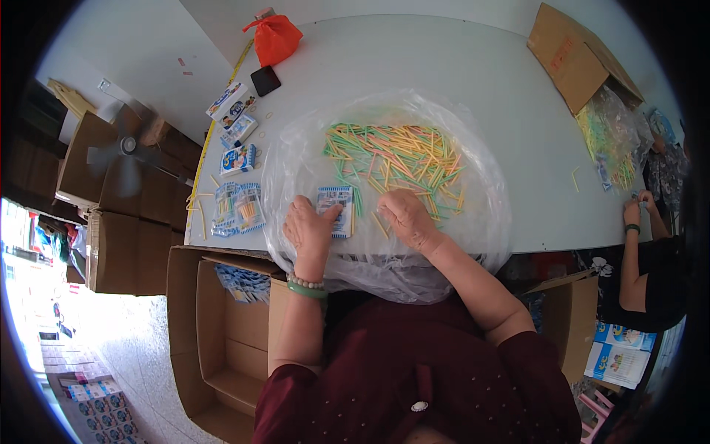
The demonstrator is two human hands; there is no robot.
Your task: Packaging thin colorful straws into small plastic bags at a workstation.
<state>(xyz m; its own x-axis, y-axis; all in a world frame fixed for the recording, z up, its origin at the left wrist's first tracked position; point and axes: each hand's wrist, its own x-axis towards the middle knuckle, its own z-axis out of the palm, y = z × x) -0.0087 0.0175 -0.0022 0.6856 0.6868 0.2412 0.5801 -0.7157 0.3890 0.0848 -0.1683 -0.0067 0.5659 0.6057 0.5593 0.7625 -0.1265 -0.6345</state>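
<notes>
A loose heap of thin green, yellow and pink sticks (403,152) lies on a clear plastic sheet (484,185) in front of me. Flat on the sheet, near its front, is a small blue-and-white packet (336,201). My left hand (307,231) is beside it, fingers apart, its thumb lying over the packet. To the right of the packet, my right hand (409,220) has its fingers curled together just below the heap. Whatever those fingers may hold is hidden. A few single sticks lie between the two hands.
Filled packets (238,207), small boxes (237,159), a black phone-like slab (265,81) and a red bag (275,41) line the table's left side. An open carton (233,333) stands below left. A cardboard box (584,59) and a co-worker's hands (637,207) are at right.
</notes>
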